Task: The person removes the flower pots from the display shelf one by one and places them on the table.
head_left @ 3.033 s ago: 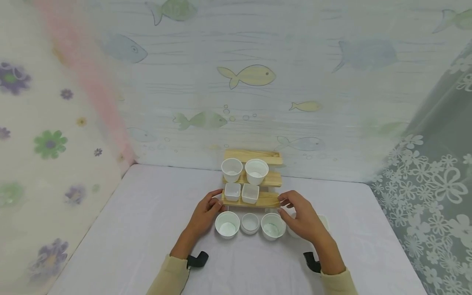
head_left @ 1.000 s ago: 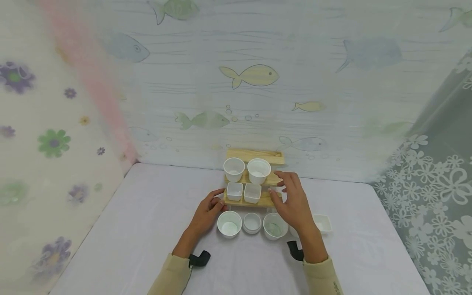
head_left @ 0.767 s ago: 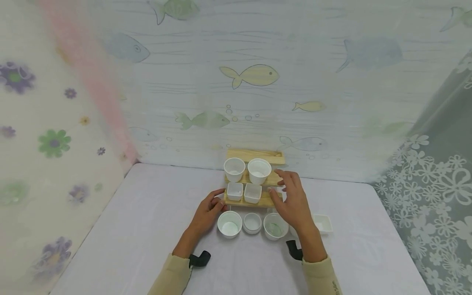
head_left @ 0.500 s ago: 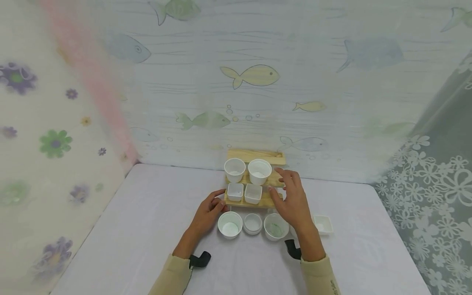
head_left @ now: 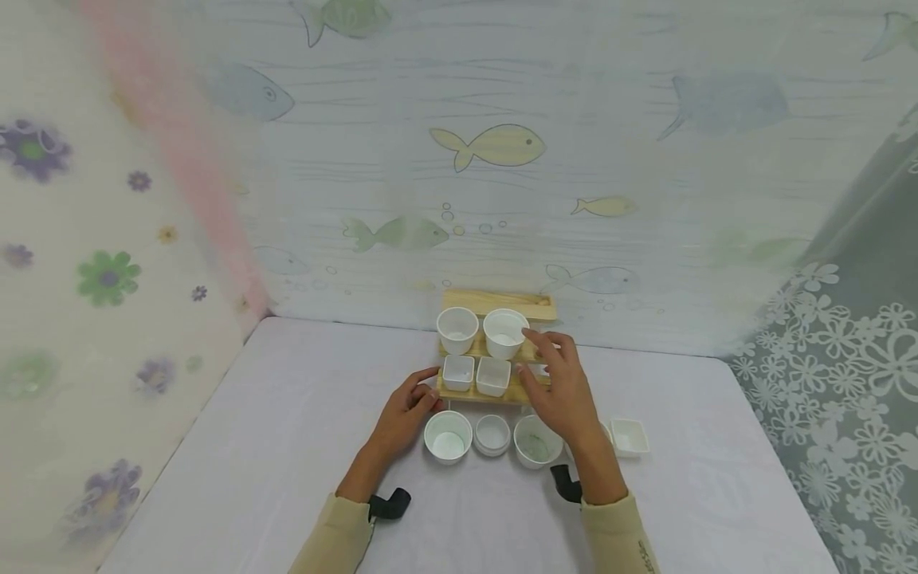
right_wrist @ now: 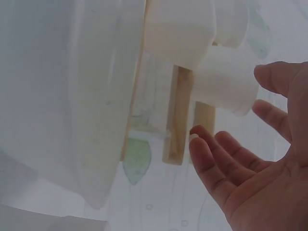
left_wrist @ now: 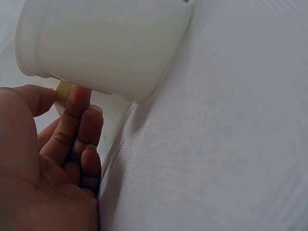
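Observation:
A three-step wooden display stand [head_left: 495,303] stands at the back of the table. My left hand [head_left: 403,414] pinches the left end of its lowest step; in the left wrist view, thumb and fingers meet on a sliver of wood [left_wrist: 62,96] behind a white cup [left_wrist: 101,43]. Two round white cups sit on the middle step. Beside the right-hand cup [head_left: 505,335] is my right hand [head_left: 568,395], its fingers spread, the index fingertip at the cup's rim; I cannot tell whether it touches. Two square white cups [head_left: 458,372] occupy the lowest step.
In front of the stand, a row of white containers stands on the white cloth [head_left: 237,462], including a round cup [head_left: 448,438], a small low jar [head_left: 492,436] and a larger cup [head_left: 538,442]. A square dish [head_left: 630,438] lies to the right, near a partly hidden container.
My right hand has left the lowest step's right end and moved up and leftward to the round cup on the middle step. The left hand keeps its grip on the stand.

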Available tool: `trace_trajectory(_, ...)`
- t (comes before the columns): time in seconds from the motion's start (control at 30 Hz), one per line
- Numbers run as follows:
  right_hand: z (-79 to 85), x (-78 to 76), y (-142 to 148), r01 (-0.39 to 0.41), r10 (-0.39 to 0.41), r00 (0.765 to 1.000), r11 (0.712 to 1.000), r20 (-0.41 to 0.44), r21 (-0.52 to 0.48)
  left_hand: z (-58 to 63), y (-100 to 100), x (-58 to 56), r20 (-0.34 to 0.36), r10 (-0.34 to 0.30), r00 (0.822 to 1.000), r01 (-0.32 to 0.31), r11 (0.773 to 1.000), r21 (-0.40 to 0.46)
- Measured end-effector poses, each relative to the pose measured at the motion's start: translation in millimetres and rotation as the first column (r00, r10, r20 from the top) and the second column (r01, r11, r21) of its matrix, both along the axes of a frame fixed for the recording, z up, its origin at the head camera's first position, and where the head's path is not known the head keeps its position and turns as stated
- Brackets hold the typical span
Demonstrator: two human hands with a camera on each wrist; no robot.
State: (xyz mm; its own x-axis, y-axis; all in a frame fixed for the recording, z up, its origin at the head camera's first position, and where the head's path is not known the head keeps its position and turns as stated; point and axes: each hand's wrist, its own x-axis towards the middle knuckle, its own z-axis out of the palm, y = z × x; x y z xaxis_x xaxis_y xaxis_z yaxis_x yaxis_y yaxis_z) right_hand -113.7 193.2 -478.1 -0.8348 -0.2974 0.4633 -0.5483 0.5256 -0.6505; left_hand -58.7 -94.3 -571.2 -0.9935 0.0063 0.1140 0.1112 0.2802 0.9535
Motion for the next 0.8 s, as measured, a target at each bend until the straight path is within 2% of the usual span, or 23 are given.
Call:
trace_trajectory(0.2, -3.0, -2.9, -2.3, 0.008, -0.008, 1.0, 1.0, 0.023, 0.014, -1.2, -1.3, -3.6, -0.005, -0.01, 1.0, 0.01, 1.0, 0.013)
trace_trajectory(0.53, -8.1, -8.1, -6.0, 0.014, -0.014, 1.0, 0.999, -0.028, -0.03, -6.6, -4.0, -12.6, -0.011, -0.018, 1.0, 0.018, 1.0, 0.01)
trace_trajectory(0.8, -14.4, -16.4, -6.1, 0.127, -0.142, 0.982, 0.984, -0.123, -0.129, -9.9, -6.5, -18.4, -0.016, -0.026, 1.0, 0.026, 1.0, 0.01)
